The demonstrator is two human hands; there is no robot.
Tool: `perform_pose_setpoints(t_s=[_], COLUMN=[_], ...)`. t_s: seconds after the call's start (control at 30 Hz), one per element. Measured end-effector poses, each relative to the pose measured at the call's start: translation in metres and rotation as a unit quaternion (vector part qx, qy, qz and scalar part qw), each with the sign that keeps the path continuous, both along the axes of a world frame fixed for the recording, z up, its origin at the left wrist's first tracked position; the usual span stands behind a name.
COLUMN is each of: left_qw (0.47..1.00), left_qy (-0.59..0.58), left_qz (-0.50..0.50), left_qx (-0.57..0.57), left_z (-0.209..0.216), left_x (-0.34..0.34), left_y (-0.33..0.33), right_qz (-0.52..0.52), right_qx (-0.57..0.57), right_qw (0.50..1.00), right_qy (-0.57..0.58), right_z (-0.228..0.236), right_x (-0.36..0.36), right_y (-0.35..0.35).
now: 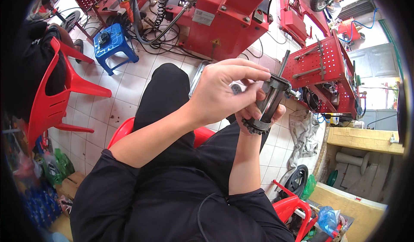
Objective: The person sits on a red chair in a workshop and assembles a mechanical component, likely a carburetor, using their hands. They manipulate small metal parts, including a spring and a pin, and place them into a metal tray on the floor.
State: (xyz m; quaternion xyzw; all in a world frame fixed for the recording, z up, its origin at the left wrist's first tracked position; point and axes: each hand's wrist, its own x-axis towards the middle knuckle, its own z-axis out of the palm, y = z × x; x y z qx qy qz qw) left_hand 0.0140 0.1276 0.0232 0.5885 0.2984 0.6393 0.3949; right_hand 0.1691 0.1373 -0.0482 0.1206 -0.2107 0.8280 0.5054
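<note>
Above my lap, both of my hands are on a dark metal cylindrical part (271, 106). It has a toothed ring at its lower end, a collar at its upper end and a thin rod sticking up past the collar. From behind and below, my right hand (277, 113) wraps round its body, with fingertips showing on the near side. My left hand (228, 80) reaches across from the left. Its fingers and thumb are bent together at the part's upper collar, and whether a small piece sits between them is hidden.
A red machine (228, 22) with hoses stands ahead. Left are a blue stool (113, 46) and a red plastic chair (51, 95) with a person beside it. To the right are a red perforated cart (319, 65), a grey cloth (303, 134) on the tiles and a tire (297, 179).
</note>
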Motion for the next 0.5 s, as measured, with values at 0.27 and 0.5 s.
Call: perform_pose_setpoints(t_s=[0.27,0.5], left_qw=[0.992,0.981], left_qy=[-0.062,-0.113], left_qz=[-0.078,-0.139], left_qx=[-0.077,-0.076], left_z=[-0.002,-0.006], left_x=[0.001,0.006], left_y=[-0.003,-0.004], right_qz=[0.022,0.031], right_qx=[-0.033,-0.015], right_qw=[0.999,0.999], right_qy=[0.007,-0.005], right_z=[0.012,-0.005], right_x=[-0.006,0.001], right_y=[-0.006,0.001])
